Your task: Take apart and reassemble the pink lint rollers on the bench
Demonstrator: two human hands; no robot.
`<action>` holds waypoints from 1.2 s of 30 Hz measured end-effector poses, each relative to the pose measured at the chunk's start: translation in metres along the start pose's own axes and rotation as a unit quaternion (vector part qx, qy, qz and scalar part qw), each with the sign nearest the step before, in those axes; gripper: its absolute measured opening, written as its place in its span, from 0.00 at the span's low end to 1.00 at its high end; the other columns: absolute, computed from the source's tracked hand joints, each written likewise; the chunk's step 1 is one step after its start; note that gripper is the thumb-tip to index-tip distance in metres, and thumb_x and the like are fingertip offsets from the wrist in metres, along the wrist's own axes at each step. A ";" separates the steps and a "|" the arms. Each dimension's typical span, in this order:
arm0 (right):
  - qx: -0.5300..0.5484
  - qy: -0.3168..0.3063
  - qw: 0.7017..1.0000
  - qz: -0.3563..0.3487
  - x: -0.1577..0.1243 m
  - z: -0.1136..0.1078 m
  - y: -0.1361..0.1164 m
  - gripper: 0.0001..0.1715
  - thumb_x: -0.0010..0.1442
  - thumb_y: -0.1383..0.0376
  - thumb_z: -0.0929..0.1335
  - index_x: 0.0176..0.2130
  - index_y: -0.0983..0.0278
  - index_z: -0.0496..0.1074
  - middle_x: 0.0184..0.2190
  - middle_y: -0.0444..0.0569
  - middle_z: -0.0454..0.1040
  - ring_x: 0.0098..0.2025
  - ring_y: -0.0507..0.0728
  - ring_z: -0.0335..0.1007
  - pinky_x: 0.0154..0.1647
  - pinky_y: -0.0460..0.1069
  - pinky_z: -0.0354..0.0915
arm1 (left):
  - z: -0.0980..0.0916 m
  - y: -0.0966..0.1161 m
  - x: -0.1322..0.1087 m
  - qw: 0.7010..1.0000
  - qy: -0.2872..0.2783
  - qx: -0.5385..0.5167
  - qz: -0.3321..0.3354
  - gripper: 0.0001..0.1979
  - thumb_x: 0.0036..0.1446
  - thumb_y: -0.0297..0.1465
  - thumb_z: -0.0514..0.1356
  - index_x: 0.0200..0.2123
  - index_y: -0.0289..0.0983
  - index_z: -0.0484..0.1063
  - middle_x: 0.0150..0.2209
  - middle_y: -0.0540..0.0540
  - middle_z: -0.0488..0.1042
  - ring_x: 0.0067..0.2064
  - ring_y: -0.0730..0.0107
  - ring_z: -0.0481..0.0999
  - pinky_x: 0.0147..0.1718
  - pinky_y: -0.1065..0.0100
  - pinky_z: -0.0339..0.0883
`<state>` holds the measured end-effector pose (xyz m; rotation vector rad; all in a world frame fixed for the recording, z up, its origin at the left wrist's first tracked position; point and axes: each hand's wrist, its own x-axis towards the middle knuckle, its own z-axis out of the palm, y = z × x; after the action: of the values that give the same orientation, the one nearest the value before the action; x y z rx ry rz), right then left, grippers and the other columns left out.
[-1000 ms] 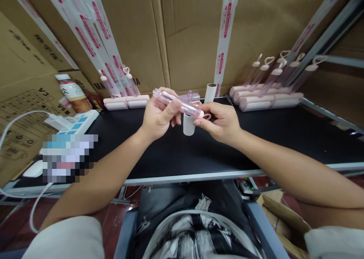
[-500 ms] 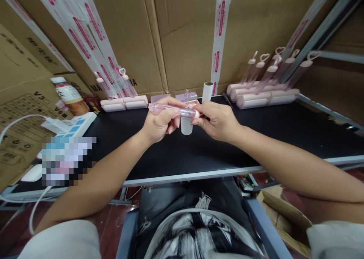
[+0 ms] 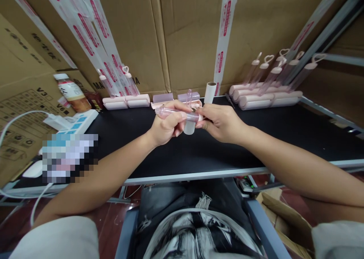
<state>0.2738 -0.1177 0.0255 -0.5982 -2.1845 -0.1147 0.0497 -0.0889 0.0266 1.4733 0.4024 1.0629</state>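
Note:
A slim clear pink tube [image 3: 192, 117] with a pale pink cap lies nearly level above the table. My left hand [image 3: 164, 129] is closed around the tube's body, thumb along the near side. At the tube's right end, my right hand [image 3: 223, 120] pinches the capped end between thumb and fingertips, which partly hide the cap. Just below and behind the tube stands a whitish translucent cup [image 3: 189, 128], its upper part covered by the hands. Behind my fingers sits an open pink case with lilac lids [image 3: 162, 97]; another clear tube [image 3: 189, 96] stands upright by it.
A white hollow cylinder [image 3: 209, 93] stands behind my right hand. Pink cases with upright heart-looped tubes line the back left [image 3: 138, 101] and back right [image 3: 256, 102]. On the left are a drink bottle [image 3: 73, 92], a power strip [image 3: 81, 123] and cables. Cardboard [image 3: 190, 43] walls the back.
The view has shifted slightly, so the table items appear a little further right. Both hands keep their hold on the tube, with only a slight change at the capped end.

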 end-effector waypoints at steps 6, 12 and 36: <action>0.152 -0.033 0.985 0.070 0.003 -0.003 0.001 0.27 0.75 0.46 0.69 0.36 0.63 0.75 0.25 0.43 0.71 0.26 0.51 0.63 0.30 0.48 0.59 | 0.000 -0.006 -0.001 1.000 -0.017 0.004 0.011 0.15 0.59 0.41 0.71 0.39 0.38 0.74 0.18 0.58 0.72 0.14 0.79 0.63 0.12 0.78 0.56; 0.352 -0.085 0.914 0.180 0.009 -0.010 0.005 0.30 0.76 0.45 0.67 0.32 0.64 0.73 0.22 0.44 0.74 0.24 0.51 0.68 0.29 0.47 0.62 | -0.001 0.004 0.004 0.998 -0.040 0.034 0.044 0.18 0.60 0.45 0.73 0.42 0.38 0.76 0.21 0.57 0.74 0.16 0.79 0.68 0.14 0.77 0.59; 0.143 -0.180 0.868 0.441 -0.014 -0.038 0.104 0.27 0.56 0.42 0.79 0.37 0.60 0.76 0.30 0.48 0.75 0.32 0.58 0.72 0.32 0.53 0.71 | -0.130 -0.010 0.035 0.748 -0.058 0.646 -0.141 0.26 0.51 0.47 0.73 0.48 0.37 0.84 0.48 0.38 0.86 0.46 0.53 0.82 0.43 0.63 0.68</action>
<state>0.3554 -0.0423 0.0265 -1.4594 -1.9853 0.8495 -0.0317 0.0179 0.0133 2.5343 1.4111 0.3201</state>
